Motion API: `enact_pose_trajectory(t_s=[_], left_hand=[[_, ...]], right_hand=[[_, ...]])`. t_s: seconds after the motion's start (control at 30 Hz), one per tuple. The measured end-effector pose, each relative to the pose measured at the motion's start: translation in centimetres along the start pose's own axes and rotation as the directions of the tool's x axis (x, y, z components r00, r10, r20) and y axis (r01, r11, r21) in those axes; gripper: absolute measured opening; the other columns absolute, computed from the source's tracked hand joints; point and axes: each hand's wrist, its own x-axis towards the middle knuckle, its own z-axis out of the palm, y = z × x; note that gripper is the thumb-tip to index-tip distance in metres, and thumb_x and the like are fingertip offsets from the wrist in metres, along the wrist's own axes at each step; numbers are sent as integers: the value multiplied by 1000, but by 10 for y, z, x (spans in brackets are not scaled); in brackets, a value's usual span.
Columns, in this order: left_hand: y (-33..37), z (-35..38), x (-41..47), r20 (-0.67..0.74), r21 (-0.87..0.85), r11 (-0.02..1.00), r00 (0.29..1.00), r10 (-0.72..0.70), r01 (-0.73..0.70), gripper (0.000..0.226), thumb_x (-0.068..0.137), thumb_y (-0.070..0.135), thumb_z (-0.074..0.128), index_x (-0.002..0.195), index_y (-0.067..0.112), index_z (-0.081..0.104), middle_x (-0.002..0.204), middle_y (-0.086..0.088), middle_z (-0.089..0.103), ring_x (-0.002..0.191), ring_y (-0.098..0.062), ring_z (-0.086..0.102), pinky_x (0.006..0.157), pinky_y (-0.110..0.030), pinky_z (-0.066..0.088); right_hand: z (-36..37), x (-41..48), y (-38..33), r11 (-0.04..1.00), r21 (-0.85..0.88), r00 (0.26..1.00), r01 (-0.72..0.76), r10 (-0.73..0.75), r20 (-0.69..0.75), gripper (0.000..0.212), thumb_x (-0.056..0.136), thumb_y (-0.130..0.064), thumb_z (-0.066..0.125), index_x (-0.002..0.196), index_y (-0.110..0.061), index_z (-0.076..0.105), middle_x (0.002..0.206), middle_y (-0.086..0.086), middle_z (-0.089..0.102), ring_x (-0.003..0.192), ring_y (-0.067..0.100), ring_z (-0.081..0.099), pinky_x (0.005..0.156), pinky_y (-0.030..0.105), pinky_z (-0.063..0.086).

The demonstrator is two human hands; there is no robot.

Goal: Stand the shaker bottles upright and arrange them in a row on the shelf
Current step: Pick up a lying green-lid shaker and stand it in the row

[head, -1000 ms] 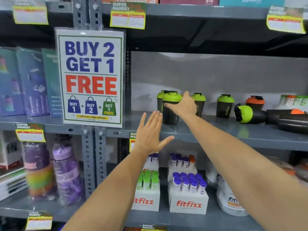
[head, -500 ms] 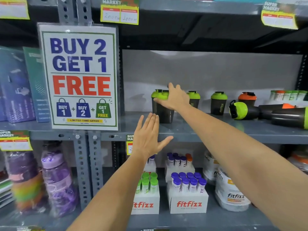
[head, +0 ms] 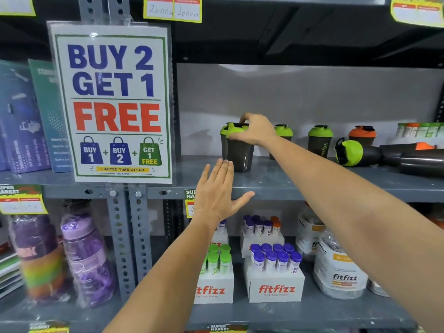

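While the grey shelf [head: 276, 181] carries the upright shaker bottle [head: 236, 152] (green lid, dark body) near its left end, the right hand [head: 255, 129] grips that lid from above; the left hand [head: 219, 192] hovers spread flat, empty, below.

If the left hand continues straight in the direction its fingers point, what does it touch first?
Probably the dark shaker bottle that the right hand grips by its lid; the left hand fingertips lie just below its base, though depth is unclear.
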Motion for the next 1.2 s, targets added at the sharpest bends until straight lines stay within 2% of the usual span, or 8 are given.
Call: enact_pose_trajectory(t_s=[0.1, 0.27, 0.47, 0.6, 0.77, 0.93, 1.1, 1.2], left_hand=[[1, 0, 0, -15, 1, 1000, 1000, 6, -6, 92, 85, 73, 22, 134, 1, 51, 135, -11, 57, 132, -24, 47, 111, -45, 33], [1, 2, 0, -44, -4, 1000, 999, 4, -4, 91, 84, 73, 25, 133, 2, 52, 134, -11, 58, 131, -24, 48, 109, -45, 35], [1, 3, 0, -59, -7, 1000, 998, 9, -9, 90, 85, 73, 23, 132, 2, 53, 133, -11, 59, 129, -24, 49, 108, -44, 37], [0, 4, 0, -64, -7, 1000, 998, 9, -10, 90, 86, 73, 20, 132, 2, 53, 133, -11, 59, 129, -24, 49, 108, -44, 37], [0, 6, 0, -68, -18, 1000, 998, 13, -15, 91, 87, 73, 18, 131, 2, 54, 132, -11, 60, 129, -24, 50, 107, -44, 39], [0, 7, -1, -63, -18, 1000, 998, 14, -15, 92, 87, 73, 18, 132, 2, 53, 133, -11, 59, 129, -24, 50, 108, -43, 38], [-1, 6, 0, -60, -15, 1000, 998, 16, -17, 92, 86, 73, 19, 131, 2, 54, 131, -11, 60, 128, -24, 50, 107, -43, 39], [-1, 6, -1, -60, -23, 1000, 998, 13, -15, 91, 86, 73, 21, 130, 2, 55, 130, -11, 61, 127, -24, 51, 107, -43, 40]], right_hand=[[0, 4, 2, 995, 100, 997, -31, 25, 67, 53, 76, -43, 66, 123, -20, 60, 135, 11, 53, 122, 28, 50, 82, 27, 39], [5, -2, 1, 997, -27, 997, -69, 68, -28, 78, 63, -73, 64, 125, -27, 54, 135, 11, 45, 117, 37, 53, 92, 42, 49], [1, 8, 2, 988, 152, 996, -41, 28, 83, 53, 74, -40, 71, 122, -22, 57, 137, 13, 44, 125, 30, 46, 83, 27, 36], [5, 1, 3, 998, 44, 999, -46, 45, 12, 76, 63, -69, 70, 123, -25, 54, 136, 11, 40, 116, 34, 53, 90, 37, 46], [3, 10, 5, 983, 171, 998, -60, 54, 39, 54, 71, -43, 72, 119, -21, 59, 135, 10, 50, 107, 24, 50, 80, 29, 42], [3, 2, 6, 997, 70, 1000, -19, 17, 25, 78, 61, -62, 75, 127, -26, 52, 134, 11, 47, 115, 29, 52, 93, 39, 48], [6, 3, 5, 970, 244, 1000, -4, -3, 29, 58, 71, -31, 77, 123, -18, 57, 123, 8, 58, 98, 22, 55, 80, 31, 50], [7, 0, 5, 964, 267, 997, 9, -30, 74, 63, 71, -27, 78, 129, -17, 54, 116, 2, 57, 100, 19, 53, 81, 28, 48]])
